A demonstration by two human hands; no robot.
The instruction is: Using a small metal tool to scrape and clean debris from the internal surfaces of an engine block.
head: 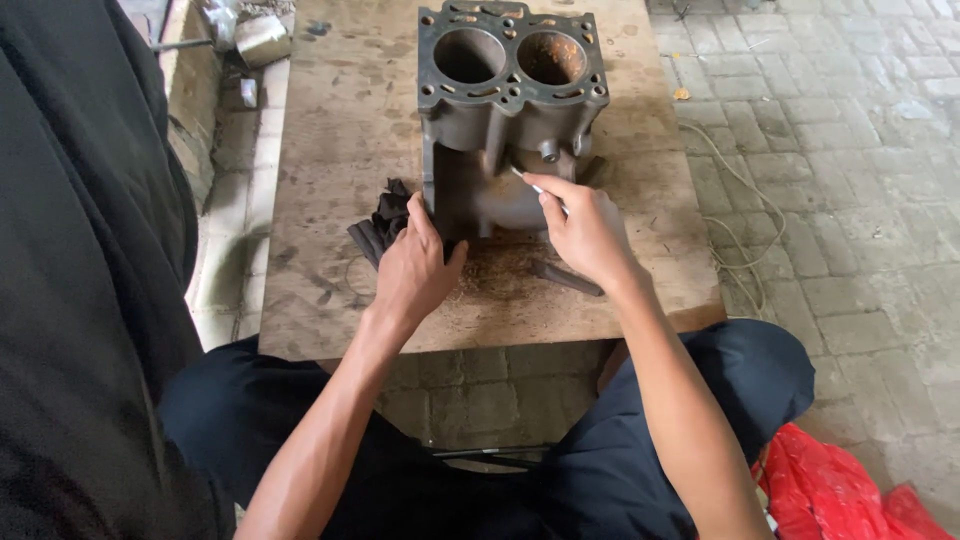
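A dark grey engine block (505,110) with two round cylinder bores stands upright on a worn wooden board (330,150). My left hand (415,270) rests against the block's lower left corner, fingers flat on it. My right hand (585,230) pinches a thin metal scraper (530,182) whose tip touches the block's front face. Brown debris (500,275) lies on the board in front of the block.
A black crumpled rag (380,225) lies left of the block. A dark tool (565,278) lies under my right hand. A cord (745,225) trails over the paving stones on the right. A red plastic bag (840,490) sits at bottom right. Dark cloth (80,250) fills the left edge.
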